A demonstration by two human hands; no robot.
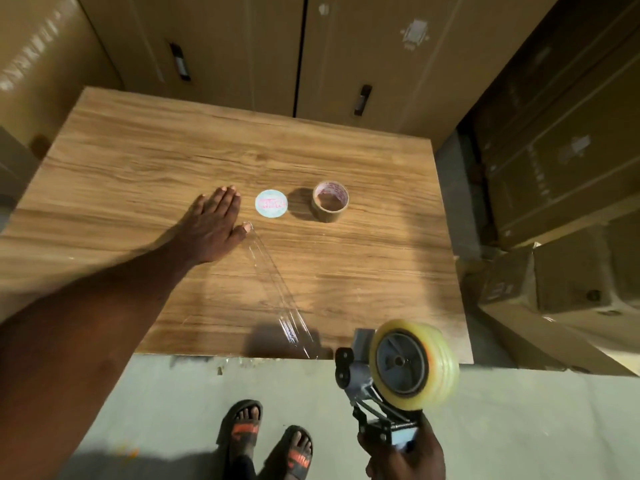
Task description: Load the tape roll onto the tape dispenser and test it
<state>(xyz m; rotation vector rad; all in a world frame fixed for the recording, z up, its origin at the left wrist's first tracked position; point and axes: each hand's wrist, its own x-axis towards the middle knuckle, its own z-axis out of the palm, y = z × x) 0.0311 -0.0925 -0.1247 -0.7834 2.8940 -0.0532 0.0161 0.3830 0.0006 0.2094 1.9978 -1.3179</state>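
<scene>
My right hand (pixel 405 455) grips the handle of a grey tape dispenser (pixel 367 382), held off the near edge of the wooden table (pixel 138 168). A clear tape roll (pixel 440 368) sits on the dispenser's wheel. A strip of clear tape (pixel 277 289) runs from the dispenser across the table to my left hand (pixel 211 226). That hand lies flat on the table, fingers together, its thumb pressing the strip's far end down.
A brown tape roll (pixel 330 201) stands on the table beyond the strip, with a round white label disc (pixel 271 203) beside it. Cardboard boxes (pixel 554 278) are stacked to the right and behind. My sandalled feet (pixel 266 438) stand on the grey floor below.
</scene>
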